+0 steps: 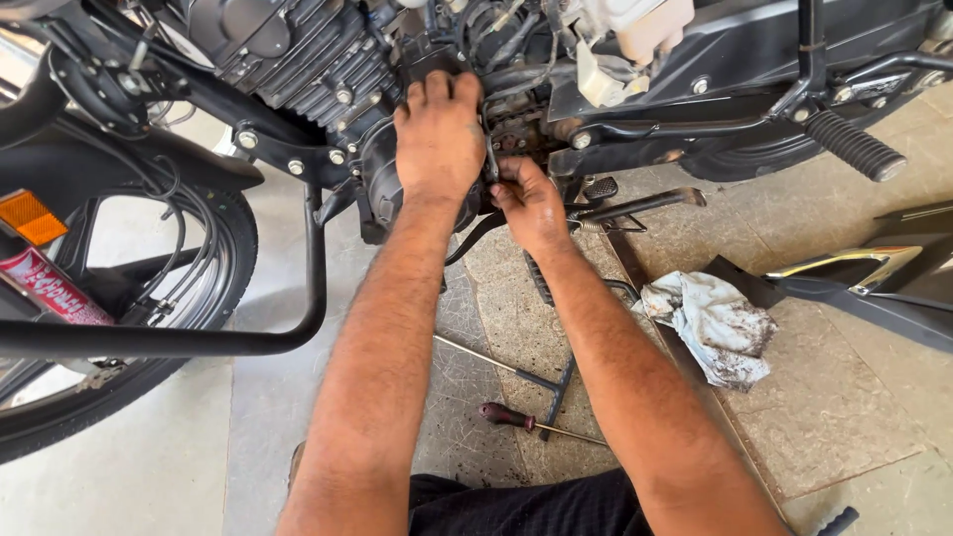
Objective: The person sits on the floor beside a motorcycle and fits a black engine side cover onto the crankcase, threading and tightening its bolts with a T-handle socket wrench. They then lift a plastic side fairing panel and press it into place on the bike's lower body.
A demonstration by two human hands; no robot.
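Pressing flat on the one black engine case (382, 184) of the motorcycle, the left hand (439, 134) has its fingers (442, 92) laid together and straight. Just beside it, the right hand (531, 203) has fingers curled shut on a thin metal tool (490, 161). Below both hands, on the floor (844, 417): one T-handle wrench (541, 382), one red-handled screwdriver (506, 415), one dirty rag (717, 326).

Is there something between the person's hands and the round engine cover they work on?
Nothing visible. The left hand lies flat on the engine cover, and the right hand touches its right edge, fingers beside a thin metal tool.
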